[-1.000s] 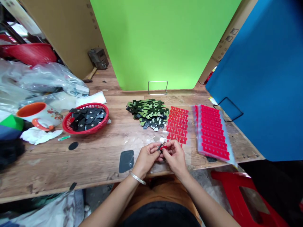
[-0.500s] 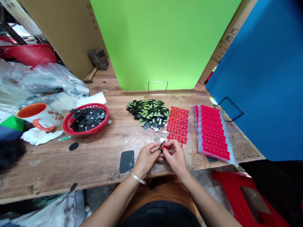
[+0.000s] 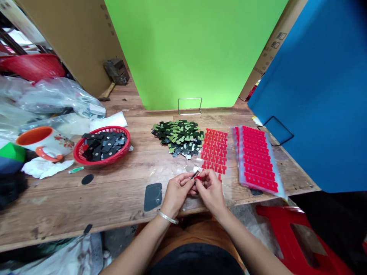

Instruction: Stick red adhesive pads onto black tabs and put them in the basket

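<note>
My left hand [image 3: 178,191] pinches a small dark flat piece [image 3: 195,175] near the table's front edge. Against it, my right hand [image 3: 210,189] grips a small red piece [image 3: 198,177], its fingertips touching those of the left. Fingers cover most of both pieces. Just beyond the hands lies a sheet of red T-shaped pieces [image 3: 214,149], on clear film. Left of that sheet is a heap of dark and green flat pieces [image 3: 179,135]. A red basket [image 3: 101,160] at the left holds several black flat pieces [image 3: 106,144].
Stacked sheets with red strips [image 3: 258,160] lie at the right. A green panel [image 3: 197,53] and a blue panel [image 3: 318,95] stand behind. A floral mug [image 3: 59,140] and plastic bags [image 3: 57,93] crowd the left. A red stool [image 3: 282,233] stands below, at the right.
The view has shifted slightly, so the table things sit a little further left. Both hands stay together with the same pieces, with barely any finger movement.
</note>
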{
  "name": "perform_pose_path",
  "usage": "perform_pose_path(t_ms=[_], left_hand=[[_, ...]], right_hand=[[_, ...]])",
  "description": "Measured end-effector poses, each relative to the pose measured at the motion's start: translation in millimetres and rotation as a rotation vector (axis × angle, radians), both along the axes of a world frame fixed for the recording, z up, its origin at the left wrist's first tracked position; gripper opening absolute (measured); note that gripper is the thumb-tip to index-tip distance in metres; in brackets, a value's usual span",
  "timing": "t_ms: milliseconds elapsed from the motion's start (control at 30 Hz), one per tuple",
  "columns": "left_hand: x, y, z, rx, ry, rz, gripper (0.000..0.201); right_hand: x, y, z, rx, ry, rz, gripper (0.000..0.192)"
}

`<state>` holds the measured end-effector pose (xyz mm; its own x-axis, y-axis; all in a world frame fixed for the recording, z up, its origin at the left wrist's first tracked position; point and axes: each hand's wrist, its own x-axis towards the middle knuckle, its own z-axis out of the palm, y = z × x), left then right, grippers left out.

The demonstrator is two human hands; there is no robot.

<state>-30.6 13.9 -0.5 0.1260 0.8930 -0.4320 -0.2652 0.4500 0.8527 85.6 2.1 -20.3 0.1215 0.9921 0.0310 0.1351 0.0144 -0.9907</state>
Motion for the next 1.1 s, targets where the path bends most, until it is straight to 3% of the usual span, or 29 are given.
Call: perform_pose_path(t_ms=[100,267,1100], left_hand=[[0.7,-0.3,-1.1,0.017,0.016,0.050,0.038],[2.7,-0.2,2.7,0.029,0.020,0.055,0.039],[8.4,-2.4,6.2,0.048,0.019,0.032,0.035]], right_hand=[[0.5,-3.0,6.5,0.056,-0.046,0.022,0.004],[5.7,0.7,19.1,0.202,-0.207,-0.112,0.005],[9.8,12.9,22.8,0.068,-0.076,-0.112,0.007]])
